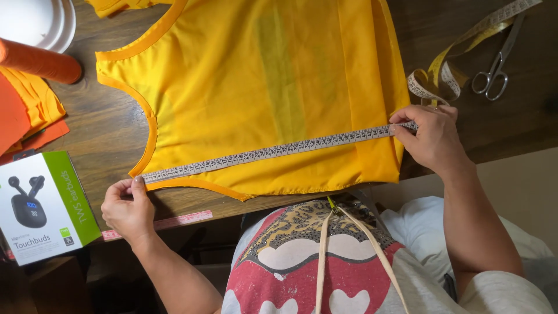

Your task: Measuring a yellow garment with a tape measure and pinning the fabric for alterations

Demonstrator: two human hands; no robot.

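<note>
Left hand [128,208] and right hand [430,138] each pinch one end of the measuring tape [273,151], stretched flat across the yellow garment [261,70].

garment [261,87]: top cut off by edge | white plate [40,20]: partly out of frame

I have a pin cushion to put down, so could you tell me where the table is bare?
Bare wood shows between the yellow garment and the white-and-green box, and near the scissors. The upper left is crowded by the orange roll and folded orange cloth.
</note>
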